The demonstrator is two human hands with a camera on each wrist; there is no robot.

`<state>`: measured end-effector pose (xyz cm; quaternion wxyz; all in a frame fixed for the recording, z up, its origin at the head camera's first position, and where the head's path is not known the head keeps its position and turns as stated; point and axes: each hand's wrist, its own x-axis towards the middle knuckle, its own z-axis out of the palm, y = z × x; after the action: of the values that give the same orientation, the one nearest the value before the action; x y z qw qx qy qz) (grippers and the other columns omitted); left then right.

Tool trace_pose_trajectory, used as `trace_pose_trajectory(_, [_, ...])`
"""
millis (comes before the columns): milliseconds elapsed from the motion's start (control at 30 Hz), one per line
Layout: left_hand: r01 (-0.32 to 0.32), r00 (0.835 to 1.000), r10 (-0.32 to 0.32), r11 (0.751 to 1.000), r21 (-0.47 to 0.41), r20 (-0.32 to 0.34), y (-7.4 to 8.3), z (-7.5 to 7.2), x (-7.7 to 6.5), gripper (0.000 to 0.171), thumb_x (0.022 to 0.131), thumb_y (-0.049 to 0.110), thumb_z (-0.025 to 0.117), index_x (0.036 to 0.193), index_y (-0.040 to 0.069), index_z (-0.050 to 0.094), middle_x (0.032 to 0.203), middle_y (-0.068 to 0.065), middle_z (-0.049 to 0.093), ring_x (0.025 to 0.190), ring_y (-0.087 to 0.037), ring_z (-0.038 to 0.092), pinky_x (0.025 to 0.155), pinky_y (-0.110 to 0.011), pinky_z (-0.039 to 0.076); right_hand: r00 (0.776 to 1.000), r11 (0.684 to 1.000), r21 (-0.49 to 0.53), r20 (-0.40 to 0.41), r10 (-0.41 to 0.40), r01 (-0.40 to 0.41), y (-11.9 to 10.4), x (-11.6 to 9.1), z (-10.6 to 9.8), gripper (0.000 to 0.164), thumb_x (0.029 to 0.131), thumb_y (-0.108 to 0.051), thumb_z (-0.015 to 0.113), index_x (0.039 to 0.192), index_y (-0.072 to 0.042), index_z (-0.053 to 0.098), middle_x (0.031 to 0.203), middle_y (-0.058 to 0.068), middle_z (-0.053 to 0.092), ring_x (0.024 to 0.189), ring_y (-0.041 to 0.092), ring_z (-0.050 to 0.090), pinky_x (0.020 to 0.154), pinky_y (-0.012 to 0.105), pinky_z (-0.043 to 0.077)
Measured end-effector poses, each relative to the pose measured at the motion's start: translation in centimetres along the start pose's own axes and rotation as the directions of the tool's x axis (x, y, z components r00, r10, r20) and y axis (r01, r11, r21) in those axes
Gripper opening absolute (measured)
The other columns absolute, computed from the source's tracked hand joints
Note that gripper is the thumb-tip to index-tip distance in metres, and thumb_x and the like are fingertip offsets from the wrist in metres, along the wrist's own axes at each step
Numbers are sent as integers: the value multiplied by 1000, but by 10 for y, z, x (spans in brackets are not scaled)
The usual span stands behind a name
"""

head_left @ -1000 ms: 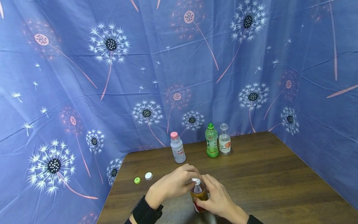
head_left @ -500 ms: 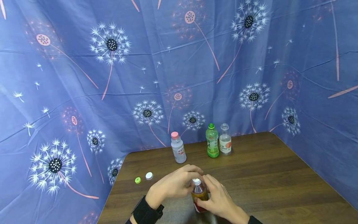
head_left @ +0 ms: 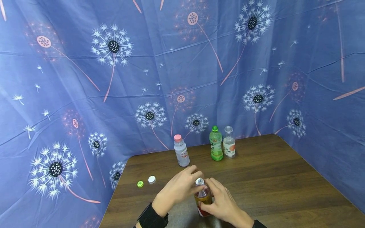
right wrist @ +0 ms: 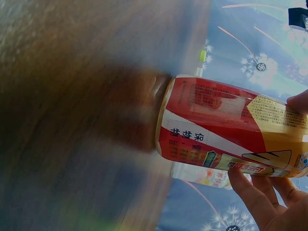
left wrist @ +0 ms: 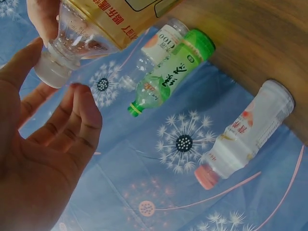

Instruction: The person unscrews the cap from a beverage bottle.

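Note:
A drink bottle (head_left: 203, 199) with a red and gold label and a white cap (head_left: 200, 181) stands upright on the table. My right hand (head_left: 220, 201) grips it around the body, thumb on the near side. The label and several fingers appear in the right wrist view on the bottle (right wrist: 226, 127). My left hand (head_left: 181, 186) is at the top, its loosely bent fingers around the cap. In the left wrist view the thumb lies by the white cap (left wrist: 50, 70), perhaps touching it, and the other fingertips (left wrist: 86, 96) stand a little away.
At the table's back stand a pink-capped bottle (head_left: 181, 152), a green bottle (head_left: 216, 144) without a cap and a clear uncapped bottle (head_left: 229, 144). A green cap (head_left: 140, 184) and a white loose cap (head_left: 151, 179) lie on the left of the wooden table (head_left: 279, 177). A blue dandelion curtain (head_left: 159, 63) hangs behind.
My left hand has turned at the bottle's top, and its fingers have lifted slightly, so more of the cap shows. The right hand keeps its hold and the bottle stays in place.

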<state>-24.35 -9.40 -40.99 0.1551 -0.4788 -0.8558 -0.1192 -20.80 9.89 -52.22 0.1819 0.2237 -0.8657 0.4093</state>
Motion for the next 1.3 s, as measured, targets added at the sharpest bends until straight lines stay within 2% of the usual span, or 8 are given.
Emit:
trace_pose_trajectory(233, [-16,997,30,983,-181,72,-6,-2,-1,17,97,26,70,112,18,68,108,8,61,97,0,60,79,-7,48,1000,1000,1,-14,-8,8,1,0,2,74,71,-26,89,133,-40,52,113,-24,55,96,-1,61,71,19,55])
trace_pose_trajectory(400, [-55,992,74,981,-189,98,-8,-7,1,20,93,13,73,113,16,70,115,6,69,111,-6,61,92,-15,50,1000,1000,29,-18,-11,11,3,1,2,75,71,-24,90,133,-42,52,113,-24,56,98,1,62,72,19,57])
trace_pose_trajectory(533, [-63,989,89,977,-206,118,-8,-10,2,26,90,3,72,113,15,70,120,5,70,116,-7,61,97,-19,50,1000,999,41,-19,-8,9,4,1,2,75,71,-23,90,134,-40,53,114,-23,56,99,2,63,72,19,57])
trace_pose_trajectory(800, [-93,987,119,971,-219,110,-6,-8,0,30,88,-8,64,105,15,70,129,1,66,119,-8,62,92,-12,49,999,998,52,-36,-24,26,6,1,3,74,70,-21,90,132,-38,55,112,-23,57,100,3,63,71,19,57])
trace_pose_trajectory(933, [-66,992,88,975,-213,94,-5,-9,-2,30,86,0,73,110,17,68,141,-1,58,125,-12,60,92,-16,51,999,998,56,-35,-23,25,5,1,3,71,70,-21,90,129,-39,56,112,-23,57,100,3,64,72,18,57])
trace_pose_trajectory(1067, [-26,999,30,994,-107,29,-3,-7,-2,38,86,22,81,121,21,66,140,1,57,126,-14,59,97,-26,54,999,999,41,-38,-26,27,4,1,3,71,69,-21,90,128,-39,55,113,-23,56,100,3,64,72,19,57])
trace_pose_trajectory(1200, [41,999,-41,999,-2,-17,1,-2,-1,45,90,49,74,125,23,65,130,5,61,115,-10,63,88,-27,56,999,1000,16,-40,-26,27,4,1,3,70,68,-22,91,125,-39,55,110,-25,55,98,0,62,72,19,57])
trace_pose_trajectory(1300, [85,996,-84,996,24,-26,3,-1,0,47,91,57,67,124,23,67,121,9,63,104,-6,63,80,-23,56,999,1000,18,-36,-20,21,3,1,2,70,68,-22,91,126,-37,55,110,-25,55,98,0,63,72,19,57])
